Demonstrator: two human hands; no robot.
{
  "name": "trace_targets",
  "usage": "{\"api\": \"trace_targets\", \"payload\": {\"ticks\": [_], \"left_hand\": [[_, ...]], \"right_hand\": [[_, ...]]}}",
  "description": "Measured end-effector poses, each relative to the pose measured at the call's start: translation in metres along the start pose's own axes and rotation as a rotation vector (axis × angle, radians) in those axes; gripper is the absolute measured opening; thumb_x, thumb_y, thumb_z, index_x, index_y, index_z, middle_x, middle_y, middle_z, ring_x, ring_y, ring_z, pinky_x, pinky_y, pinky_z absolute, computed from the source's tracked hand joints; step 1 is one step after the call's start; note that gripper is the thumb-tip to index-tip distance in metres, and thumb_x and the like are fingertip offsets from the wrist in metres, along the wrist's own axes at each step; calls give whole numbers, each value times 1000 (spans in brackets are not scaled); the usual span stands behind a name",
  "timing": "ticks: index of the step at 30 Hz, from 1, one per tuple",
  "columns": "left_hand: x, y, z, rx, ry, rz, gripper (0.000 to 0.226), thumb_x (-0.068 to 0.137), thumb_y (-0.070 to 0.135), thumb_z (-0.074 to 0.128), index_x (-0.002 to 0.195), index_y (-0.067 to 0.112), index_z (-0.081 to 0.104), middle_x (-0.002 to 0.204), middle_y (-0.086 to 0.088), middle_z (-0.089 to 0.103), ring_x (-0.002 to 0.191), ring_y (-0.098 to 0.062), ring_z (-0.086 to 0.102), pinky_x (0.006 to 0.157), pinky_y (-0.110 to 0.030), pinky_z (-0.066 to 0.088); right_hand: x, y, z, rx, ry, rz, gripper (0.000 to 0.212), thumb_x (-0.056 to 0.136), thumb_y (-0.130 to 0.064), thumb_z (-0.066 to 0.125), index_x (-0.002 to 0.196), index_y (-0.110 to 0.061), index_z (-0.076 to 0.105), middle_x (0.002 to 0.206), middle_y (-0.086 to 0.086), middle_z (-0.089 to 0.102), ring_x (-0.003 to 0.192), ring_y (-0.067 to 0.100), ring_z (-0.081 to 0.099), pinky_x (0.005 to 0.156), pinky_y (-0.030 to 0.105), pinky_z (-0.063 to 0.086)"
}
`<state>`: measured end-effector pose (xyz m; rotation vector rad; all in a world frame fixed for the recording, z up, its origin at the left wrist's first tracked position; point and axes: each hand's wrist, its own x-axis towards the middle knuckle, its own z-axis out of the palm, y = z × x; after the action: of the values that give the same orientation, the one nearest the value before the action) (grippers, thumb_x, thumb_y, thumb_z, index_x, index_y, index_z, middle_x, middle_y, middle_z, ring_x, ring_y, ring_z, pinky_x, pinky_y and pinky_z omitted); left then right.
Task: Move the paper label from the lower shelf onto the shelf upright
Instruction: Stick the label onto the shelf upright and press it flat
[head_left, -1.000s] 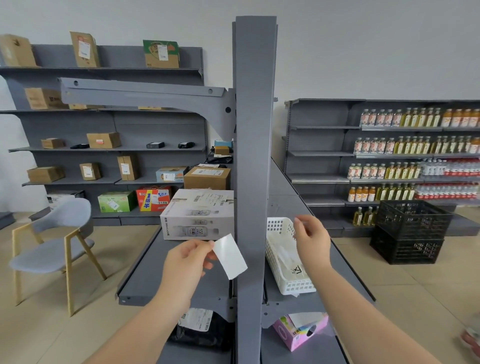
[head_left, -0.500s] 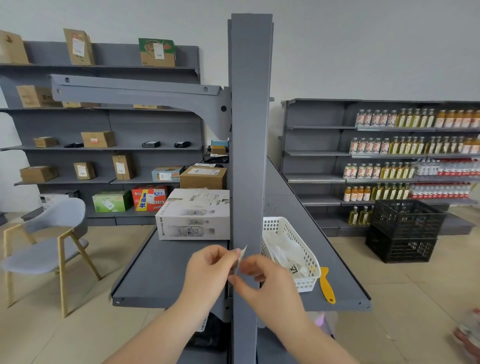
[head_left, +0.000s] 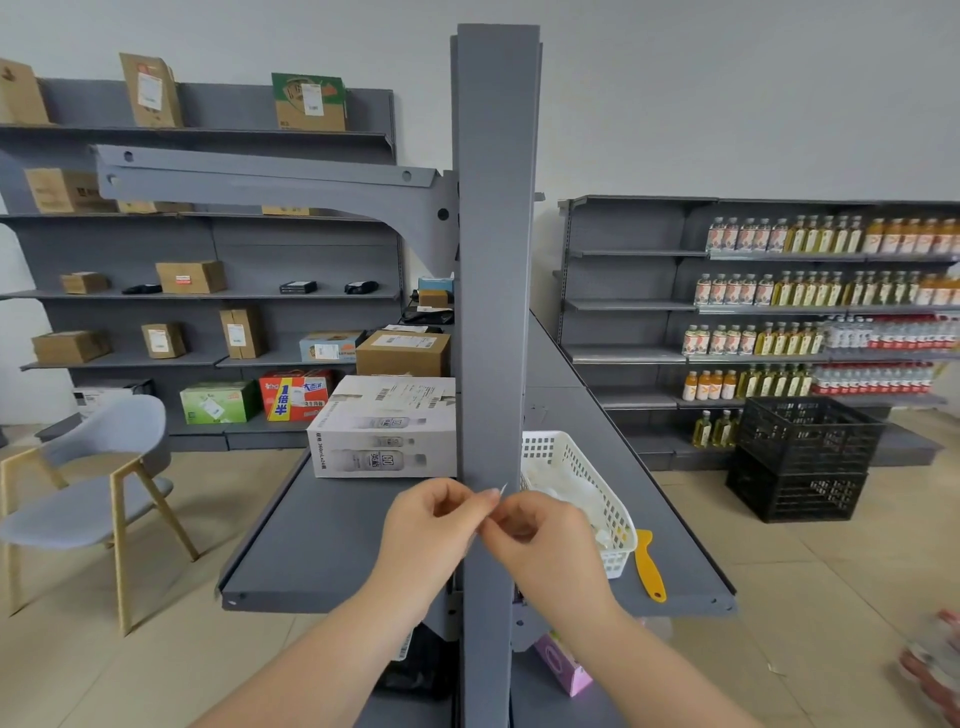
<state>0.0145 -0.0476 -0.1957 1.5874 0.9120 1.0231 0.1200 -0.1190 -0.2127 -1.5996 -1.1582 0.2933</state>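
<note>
Upright (head_left: 496, 260): grey metal post, centre of view, running from top to bottom; a grey bracket arm (head_left: 270, 179) juts from it to the left.

Shelf (head_left: 332, 540): grey metal deck either side of the upright, front edge nearest the camera.

Box (head_left: 384, 426): white carton with printed bottles, on the left half of the shelf, at the back, its right end against the upright.

Basket (head_left: 587, 483): white perforated plastic, on the right half of the shelf, just beside the upright; white paper scraps inside.

Scraper (head_left: 648, 566): yellow plastic, flat on the shelf near the right front corner, just beside the basket.

Left hand (head_left: 431, 530): raised in front of the upright, just above the shelf's front edge; fingers closed in a pinch on the label.

Right hand (head_left: 545, 545): level with the left hand, fingertips meeting it; fingers also pinched on the label.

Label (head_left: 503, 488): small white paper slip, seen edge-on, only a thin sliver showing above the pinched fingertips. It is held between both hands directly in front of the upright's face; whether it touches the metal cannot be told.

Below the shelf: a pink-purple pack (head_left: 563, 667) right of the upright, a dark item with a white barcode sticker (head_left: 402, 647) left of it.
</note>
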Motion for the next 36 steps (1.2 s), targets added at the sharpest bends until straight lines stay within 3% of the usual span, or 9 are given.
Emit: {"api": "trace_targets", "payload": {"ticks": [4, 8, 12, 15, 17, 24, 29, 36], "left_hand": [[0, 0, 0, -10, -11, 0, 33, 75, 33, 76, 73, 1, 69, 67, -19, 64, 59, -12, 56, 62, -30, 48], [0, 4, -5, 34, -31, 12, 26, 68, 37, 83, 76, 13, 76, 74, -4, 75, 63, -2, 64, 59, -19, 50], [3, 6, -18, 121, -30, 43, 23, 65, 33, 86, 82, 23, 76, 80, 4, 76, 76, -7, 68, 62, -18, 49], [7, 12, -27, 150, -14, 55, 16, 73, 30, 81, 86, 25, 74, 83, 6, 75, 81, -8, 67, 66, -22, 50], [10, 22, -31, 148, -30, 65, 9, 78, 31, 76, 87, 27, 74, 86, 8, 75, 84, -9, 67, 68, -22, 49], [24, 60, -31, 167, -64, 145, 4, 83, 30, 72, 79, 32, 72, 84, 14, 74, 80, -5, 68, 67, -20, 51], [32, 82, -28, 185, -52, 200, 5, 84, 27, 72, 78, 28, 72, 80, 11, 75, 69, -3, 65, 51, -10, 43], [44, 113, -27, 94, 8, 267, 8, 86, 23, 69, 85, 17, 74, 78, 4, 76, 59, 0, 64, 45, -5, 41]], "right_hand": [[4, -1, -2, -51, 5, -30, 13, 82, -29, 65, 73, -22, 72, 68, -7, 71, 68, 4, 66, 63, 23, 55], [8, -1, -11, -55, 9, -18, 13, 81, -28, 65, 70, -25, 70, 63, -11, 68, 61, 0, 61, 56, 15, 47], [26, -4, -33, -4, -19, 17, 23, 84, -21, 66, 61, -23, 66, 58, -21, 66, 54, -3, 59, 55, 15, 45], [43, -14, -52, 109, -107, 46, 14, 87, -14, 66, 74, -11, 71, 70, -5, 76, 65, 7, 70, 67, 27, 56], [53, -24, -62, 148, -151, 28, 11, 87, -10, 66, 78, -6, 71, 68, -1, 76, 62, 7, 69, 64, 25, 56], [82, -63, -83, 169, -204, -57, 11, 88, -11, 65, 82, -2, 70, 75, 8, 76, 64, 12, 70, 60, 22, 58], [100, -88, -92, 121, -176, -120, 13, 88, -11, 65, 87, 2, 69, 82, 13, 76, 64, 11, 70, 60, 24, 55], [120, -122, -100, 50, -121, -208, 18, 87, -22, 67, 83, -4, 71, 73, 2, 76, 66, 9, 70, 60, 23, 54]]}}
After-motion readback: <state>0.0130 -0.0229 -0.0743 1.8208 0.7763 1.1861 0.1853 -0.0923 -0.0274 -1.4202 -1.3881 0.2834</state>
